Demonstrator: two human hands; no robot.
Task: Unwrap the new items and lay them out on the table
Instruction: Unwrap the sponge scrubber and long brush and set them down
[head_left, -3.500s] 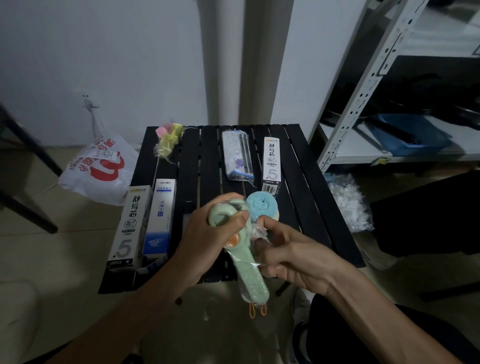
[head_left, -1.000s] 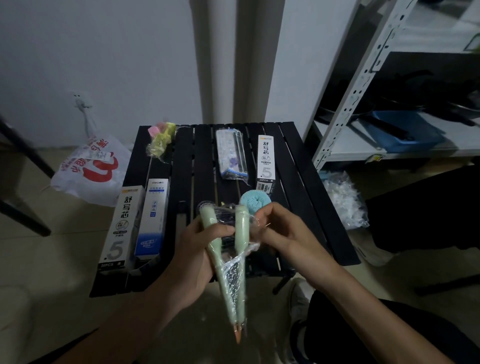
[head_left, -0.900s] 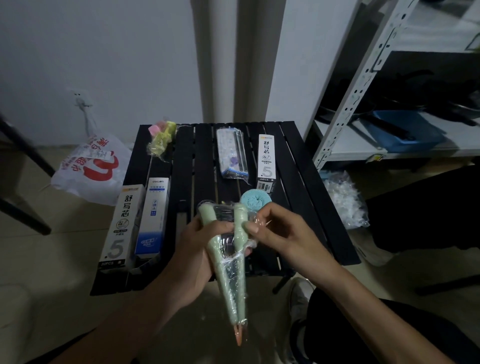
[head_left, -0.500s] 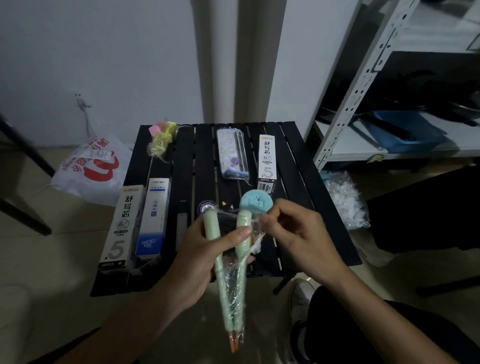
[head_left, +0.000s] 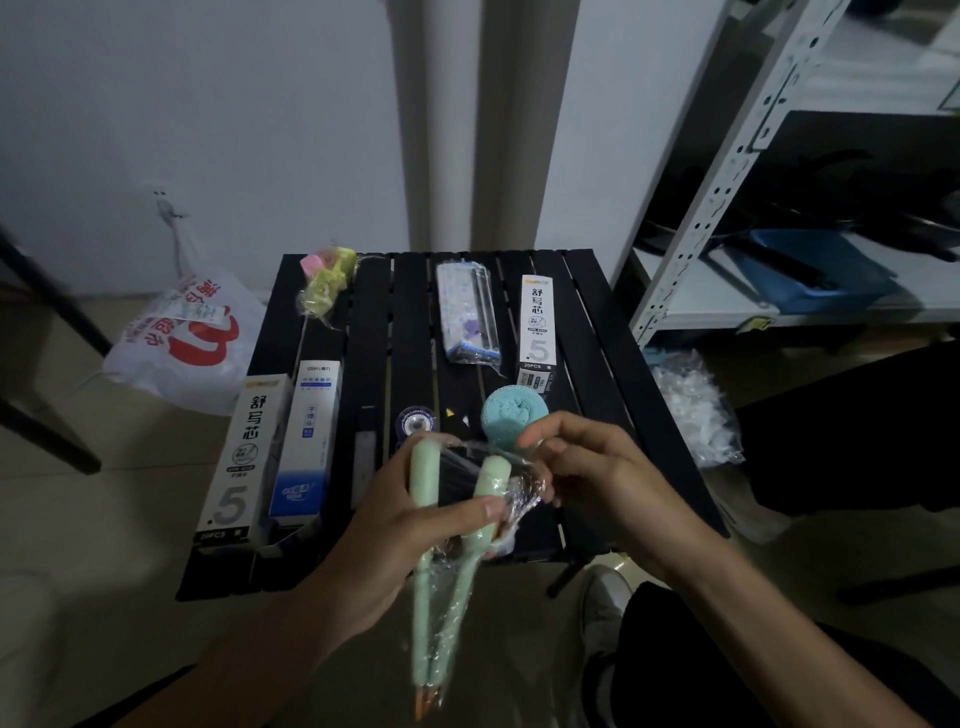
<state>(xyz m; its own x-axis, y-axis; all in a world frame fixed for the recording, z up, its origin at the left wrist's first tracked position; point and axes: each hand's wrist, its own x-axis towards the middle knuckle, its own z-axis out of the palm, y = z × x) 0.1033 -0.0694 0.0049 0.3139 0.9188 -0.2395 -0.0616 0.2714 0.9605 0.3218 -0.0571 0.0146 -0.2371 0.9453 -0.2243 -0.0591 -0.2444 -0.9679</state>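
Box (head_left: 537, 322) marked "20PCS", left hand (head_left: 395, 530) gripping wrapped items (head_left: 423, 613)

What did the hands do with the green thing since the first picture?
The left hand turned the green tool from flat-on to edge-on, so its two arms show. The right hand moved up to its top end and pinches the clear wrap. The wrap is still on; the boxes on the table haven't moved.
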